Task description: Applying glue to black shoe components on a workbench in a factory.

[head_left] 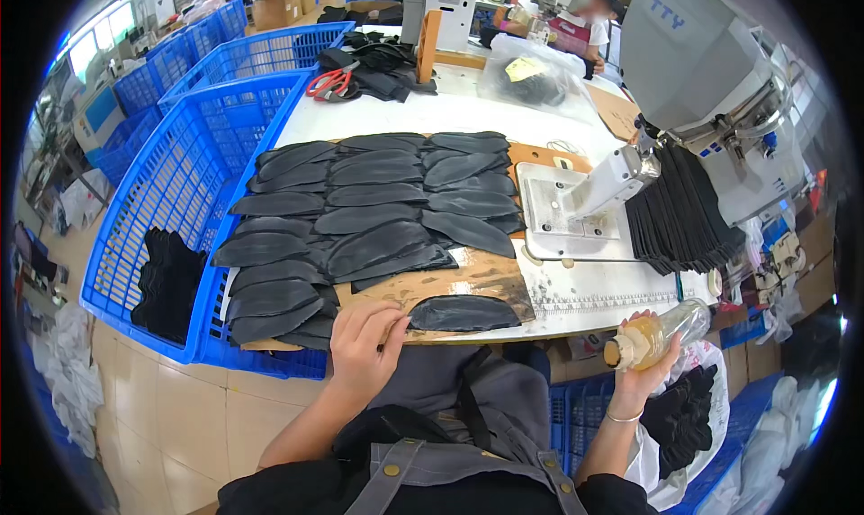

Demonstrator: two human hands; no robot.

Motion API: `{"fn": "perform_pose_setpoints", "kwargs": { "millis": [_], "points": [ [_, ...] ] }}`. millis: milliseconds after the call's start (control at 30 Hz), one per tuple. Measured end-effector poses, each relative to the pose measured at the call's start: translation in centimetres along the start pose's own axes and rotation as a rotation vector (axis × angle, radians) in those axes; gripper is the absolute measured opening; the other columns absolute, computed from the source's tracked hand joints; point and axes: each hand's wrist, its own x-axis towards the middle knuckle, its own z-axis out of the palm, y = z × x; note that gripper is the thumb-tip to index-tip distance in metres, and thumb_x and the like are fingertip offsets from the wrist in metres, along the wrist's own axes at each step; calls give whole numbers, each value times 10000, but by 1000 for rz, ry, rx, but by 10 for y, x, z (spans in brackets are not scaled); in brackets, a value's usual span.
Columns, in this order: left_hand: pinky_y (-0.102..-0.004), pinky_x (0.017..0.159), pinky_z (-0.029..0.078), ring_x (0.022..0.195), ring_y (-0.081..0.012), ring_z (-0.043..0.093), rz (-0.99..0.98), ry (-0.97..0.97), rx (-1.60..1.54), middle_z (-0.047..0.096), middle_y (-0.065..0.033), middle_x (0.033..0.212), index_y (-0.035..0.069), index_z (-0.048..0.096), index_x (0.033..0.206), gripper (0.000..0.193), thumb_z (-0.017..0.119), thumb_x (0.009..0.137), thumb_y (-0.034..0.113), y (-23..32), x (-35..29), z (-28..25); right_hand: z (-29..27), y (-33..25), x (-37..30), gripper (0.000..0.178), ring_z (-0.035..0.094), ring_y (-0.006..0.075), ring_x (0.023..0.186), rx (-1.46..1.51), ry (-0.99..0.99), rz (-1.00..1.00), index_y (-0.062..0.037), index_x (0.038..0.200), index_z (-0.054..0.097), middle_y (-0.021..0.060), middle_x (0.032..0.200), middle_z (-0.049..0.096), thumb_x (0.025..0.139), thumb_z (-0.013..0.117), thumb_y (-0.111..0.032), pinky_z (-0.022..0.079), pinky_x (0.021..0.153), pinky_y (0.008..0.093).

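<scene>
A single black curved piece (463,313), like a shoe insole part, lies flat on the stained wooden board (423,279) at the table's near edge. At its left tip is my left hand (367,339), thumb and fingers pinched together; what is between them, if anything, is hidden. Off to the right, my right hand (650,371) grips a clear glass bottle (661,335) holding yellowish liquid, tilted with its crusted neck toward the left. Behind the single piece, many similar black pieces (378,218) lie in overlapping rows on the board.
Left of the table stand blue plastic crates (193,177), one with stacked black pieces (168,281). A sewing machine (621,168) is at the right, beside a black stack (684,213). Red-handled scissors (331,83) lie at the back. Another person (596,29) sits beyond.
</scene>
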Motion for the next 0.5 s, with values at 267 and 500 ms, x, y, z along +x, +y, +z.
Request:
{"fn": "perform_pose_setpoints", "kwargs": {
  "millis": [267,500],
  "points": [
    [-331,721,422,789,-247,586,218,8,-10,631,-82,875,35,614,877,193,640,697,-30,21,0,2,41,10,-6,557,501,283,1078,536,99,154,6,1150,500,171,1150,534,843,514,-458,413,944,418],
    [-344,703,443,774,-274,590,291,-111,-138,624,-116,868,16,605,888,197,630,699,-34,41,-6,23,51,13,-22,483,508,281,1055,564,32,180,-34,1122,522,133,1107,553,860,510,-439,421,946,401]
  ]
}}
